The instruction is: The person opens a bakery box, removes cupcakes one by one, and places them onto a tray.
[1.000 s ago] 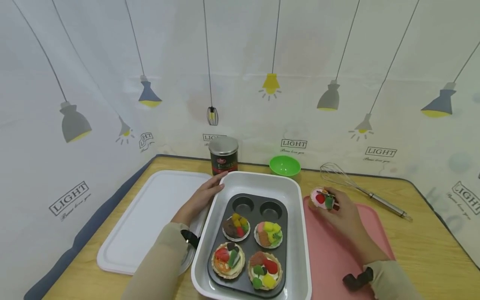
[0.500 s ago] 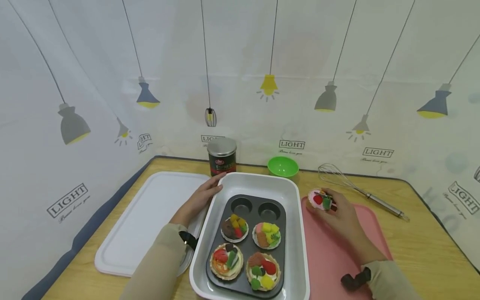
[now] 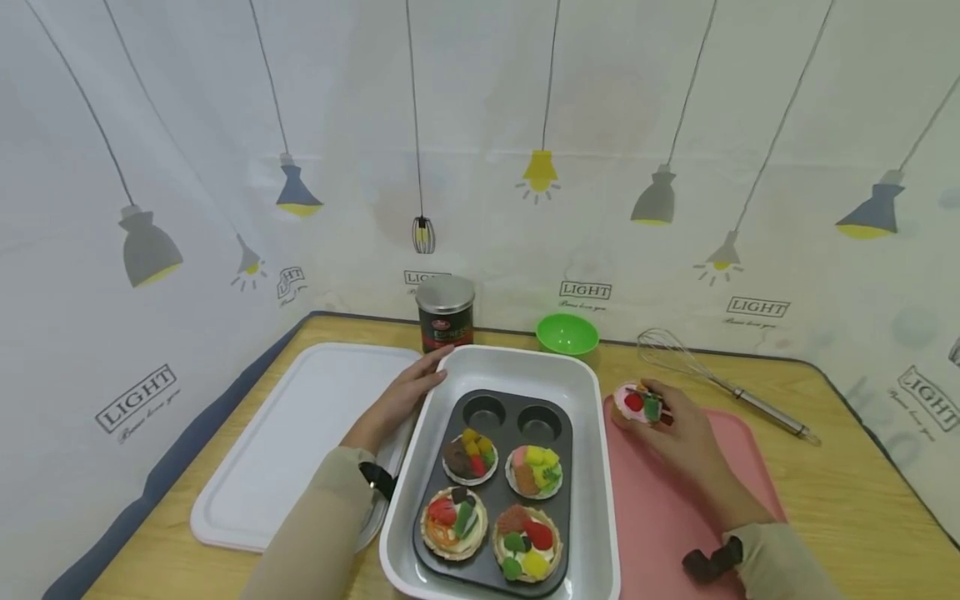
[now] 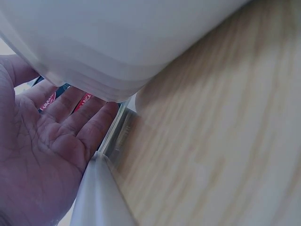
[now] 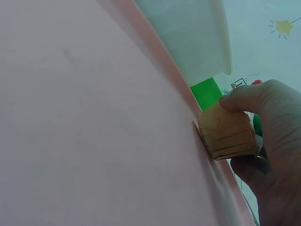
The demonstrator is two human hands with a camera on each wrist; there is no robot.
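My right hand (image 3: 681, 429) holds a cupcake (image 3: 633, 404) by its sides, near the far left corner of the pink tray (image 3: 660, 517). Pink topping with red and green pieces covers it; the right wrist view shows its brown pleated paper case (image 5: 228, 132) between thumb and fingers, close over the tray. With fingers extended, my left hand (image 3: 401, 396) rests at the upper left rim of a deep white pan (image 3: 596, 467). Inside the pan lies a dark muffin tin (image 3: 512, 408), its two far cups bare and several fruit-topped tarts (image 3: 455, 522) in the nearer cups.
A white tray (image 3: 285, 450) lies on the left, partly under my left forearm. An espresso tin (image 3: 446, 312) and a green bowl (image 3: 567, 335) stand behind the pan. A wire whisk (image 3: 727, 383) lies at the back right.
The cupcake has tipped slightly and shifted a little left in my right hand. My left hand stays at the pan's rim; the view itself sways slightly.
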